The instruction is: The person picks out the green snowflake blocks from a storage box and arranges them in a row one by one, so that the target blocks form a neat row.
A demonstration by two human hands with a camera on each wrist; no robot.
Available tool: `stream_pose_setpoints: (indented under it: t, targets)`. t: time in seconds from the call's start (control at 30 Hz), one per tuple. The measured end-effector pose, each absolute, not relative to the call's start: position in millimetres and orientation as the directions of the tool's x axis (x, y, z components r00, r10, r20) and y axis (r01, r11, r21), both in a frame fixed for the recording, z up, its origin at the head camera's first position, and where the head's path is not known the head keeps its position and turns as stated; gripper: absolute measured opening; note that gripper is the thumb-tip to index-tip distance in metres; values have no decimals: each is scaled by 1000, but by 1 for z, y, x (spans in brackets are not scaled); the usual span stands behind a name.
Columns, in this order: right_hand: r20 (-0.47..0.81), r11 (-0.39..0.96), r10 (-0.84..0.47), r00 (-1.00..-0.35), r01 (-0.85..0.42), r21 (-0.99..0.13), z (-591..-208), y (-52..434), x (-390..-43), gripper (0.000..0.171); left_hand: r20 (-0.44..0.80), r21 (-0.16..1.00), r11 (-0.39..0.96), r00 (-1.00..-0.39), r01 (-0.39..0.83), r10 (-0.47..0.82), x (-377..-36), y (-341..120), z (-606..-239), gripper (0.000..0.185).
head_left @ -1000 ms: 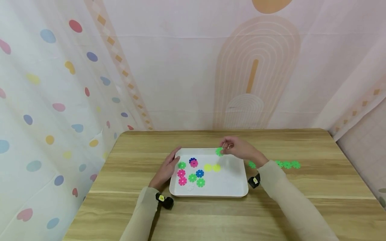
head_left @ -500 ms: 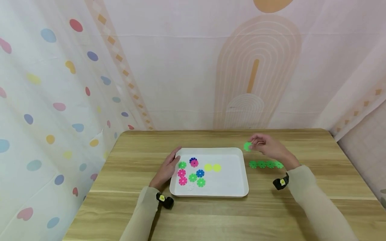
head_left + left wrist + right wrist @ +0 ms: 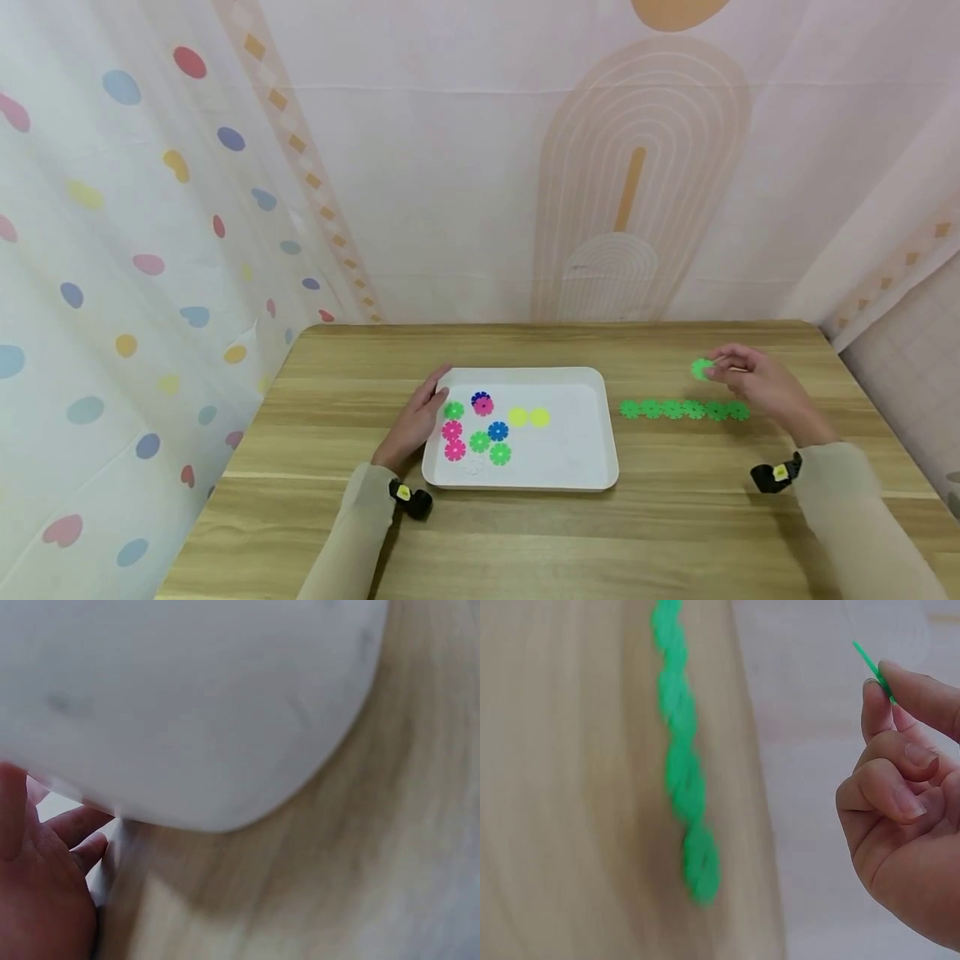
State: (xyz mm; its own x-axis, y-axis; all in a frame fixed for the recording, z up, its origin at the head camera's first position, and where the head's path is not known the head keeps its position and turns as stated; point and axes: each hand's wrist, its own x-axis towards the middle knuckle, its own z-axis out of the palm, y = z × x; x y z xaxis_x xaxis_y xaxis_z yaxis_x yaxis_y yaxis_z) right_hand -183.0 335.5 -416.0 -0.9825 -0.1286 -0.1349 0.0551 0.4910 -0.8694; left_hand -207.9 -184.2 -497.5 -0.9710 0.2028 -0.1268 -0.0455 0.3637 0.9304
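In the head view, my right hand (image 3: 763,387) pinches a green notched plastic disc (image 3: 702,369) between thumb and forefinger, raised off the table. The right wrist view shows this disc (image 3: 867,660) edge-on, with the other fingers curled in. Below it, a row of several linked green discs (image 3: 674,409) lies flat on the table. My left hand (image 3: 412,423) holds the left side of a white tray (image 3: 570,458), thumb over the rim. In the left wrist view the tray's outer side (image 3: 195,735) hides part of those fingers.
Inside the tray lie loose discs: several green and pink, two yellow (image 3: 539,417), a blue one (image 3: 498,431), a dark blue one partly under a pink one (image 3: 483,407), and a faint clear one (image 3: 474,466). A patterned curtain (image 3: 450,208) hangs behind the wooden table (image 3: 525,542).
My right hand has carried the green disc from above the tray rightward, past the rim, to above the right part of the green row. The left hand stays on the tray.
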Motion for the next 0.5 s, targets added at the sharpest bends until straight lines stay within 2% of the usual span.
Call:
stream_pose_setpoints:
  t: [0.27,0.5]
  targets:
    - [-108,507,-60,-992,63,-860,-431,379,-170,26,-127,933,356,-970,-47,206,-209,-186,-499,48]
    - [-205,510,6,-979,180,-841,-445,403,-162,24,-136,933,355,-970,-58,200,-209,-187,-501,48]
